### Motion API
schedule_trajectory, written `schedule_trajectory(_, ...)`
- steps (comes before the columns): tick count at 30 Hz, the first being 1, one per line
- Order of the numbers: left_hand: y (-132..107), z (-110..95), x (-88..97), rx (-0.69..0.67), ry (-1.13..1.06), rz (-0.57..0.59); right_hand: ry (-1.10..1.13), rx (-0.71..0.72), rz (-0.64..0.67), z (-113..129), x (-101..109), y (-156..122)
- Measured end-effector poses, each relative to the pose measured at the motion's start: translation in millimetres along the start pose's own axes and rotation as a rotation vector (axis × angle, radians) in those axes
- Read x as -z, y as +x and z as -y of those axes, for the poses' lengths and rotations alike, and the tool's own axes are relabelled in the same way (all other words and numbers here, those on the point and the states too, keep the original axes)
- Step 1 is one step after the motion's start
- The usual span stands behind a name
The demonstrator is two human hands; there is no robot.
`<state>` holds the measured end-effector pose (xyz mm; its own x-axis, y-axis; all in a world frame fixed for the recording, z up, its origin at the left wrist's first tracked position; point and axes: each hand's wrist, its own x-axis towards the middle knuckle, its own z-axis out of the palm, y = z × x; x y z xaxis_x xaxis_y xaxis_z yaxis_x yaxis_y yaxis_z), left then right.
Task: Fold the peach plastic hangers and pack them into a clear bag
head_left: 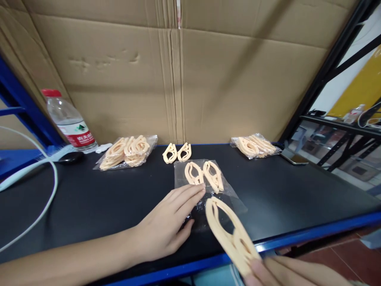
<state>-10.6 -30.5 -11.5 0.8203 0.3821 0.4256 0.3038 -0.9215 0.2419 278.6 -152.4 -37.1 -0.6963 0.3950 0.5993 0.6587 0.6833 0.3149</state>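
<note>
A beige folding clothes hanger [218, 228], folded into a long loop, is pinched at its lower end by my right hand [268, 272] at the table's front edge. My left hand [169, 218] rests on the near part of a clear plastic bag [235, 202], its fingers stretched out and the thumb apart. Inside that bag two folded hangers lie side by side, a left hanger [190, 170] partly behind my fingertips and a right hanger [214, 176]. The held hanger's upper end is close to the bag's near side.
Two loose hangers [169, 153] lie behind the bag. Bagged hangers sit in a left pack [127, 153] and a right pack [256, 145]. A water bottle [73, 127], a white cable [55, 186] and a black mouse [71, 157] are at left, a phone [294, 158] at right. Cardboard [119, 79] stands behind.
</note>
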Motion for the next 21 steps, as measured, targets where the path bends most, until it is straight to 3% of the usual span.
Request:
schedule_trajectory(2,-1,0,-0.9,-0.004,0.005,-0.014,-0.093,0.313,0.013,4,-13,43)
schedule_trajectory(4,-3,1,-2.3,-0.004,0.005,-0.014,-0.114,0.389,0.060,4,-25,81)
schedule_trajectory(8,-8,5,-5.1,-0.008,-0.013,0.000,-0.127,0.440,-0.045,2,-52,124)
schedule_trajectory(13,-10,8,-7.1,0.004,-0.043,-0.026,-0.194,0.347,-0.080,6,-71,140)
schedule_trajectory(17,-10,7,-6.6,0.008,-0.041,-0.027,-0.210,0.347,-0.061,3,-68,136)
schedule_trajectory(21,-10,5,-5.3,0.008,-0.034,-0.018,-0.283,0.252,-0.029,-7,-69,127)
